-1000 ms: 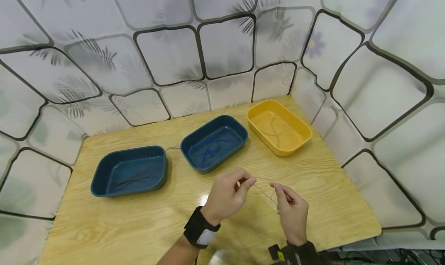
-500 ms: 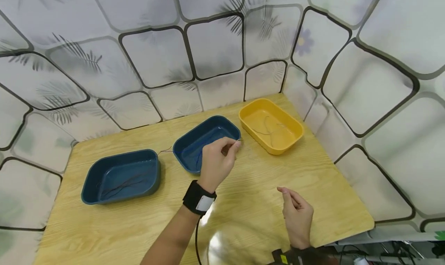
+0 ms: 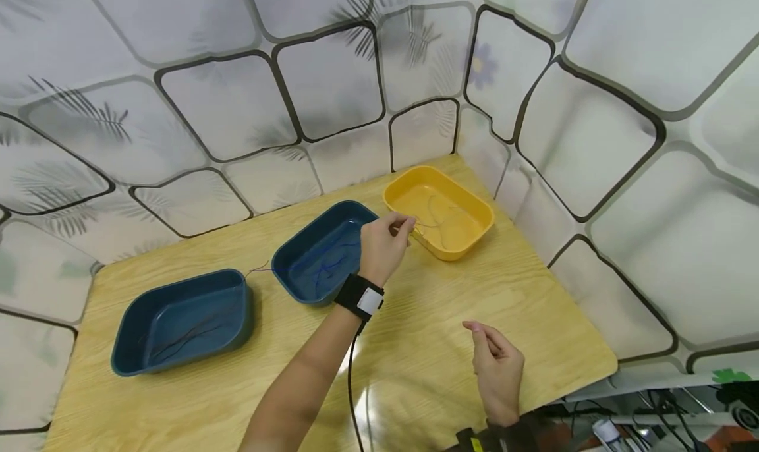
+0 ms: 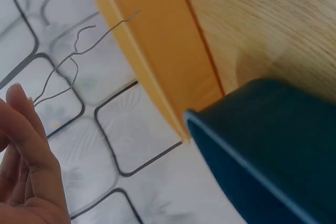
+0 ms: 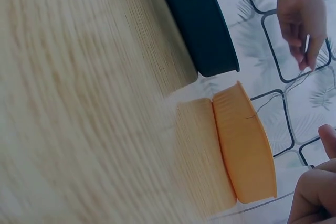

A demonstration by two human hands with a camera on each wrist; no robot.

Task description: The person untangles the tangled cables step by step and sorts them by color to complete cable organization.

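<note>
My left hand (image 3: 381, 249) pinches a thin grey wire (image 4: 74, 53) between thumb and fingertips. It is held at the near-left rim of the yellow tray (image 3: 471, 243), in which thin strands (image 3: 435, 216) lie. In the left wrist view the wire is kinked, with its loose ends spread out in front of the tray's side. My right hand (image 3: 499, 373) hovers over the front right of the table, its fingers loosely curled, with nothing visible in them. The right wrist view shows part of the right hand (image 5: 315, 195) at the lower right.
A dark blue tray (image 3: 289, 288) holding blue strands stands left of the yellow one. Farther left, another dark blue tray (image 3: 242, 330) contains dark strands. A thin strand (image 3: 259, 268) bridges the gap between them. A patterned curtain (image 3: 332, 76) encloses the wooden table (image 3: 427, 333).
The left hand has moved from beside the right hand up to the yellow tray, carrying the wire. The right hand no longer touches the wire and has stayed near its place.
</note>
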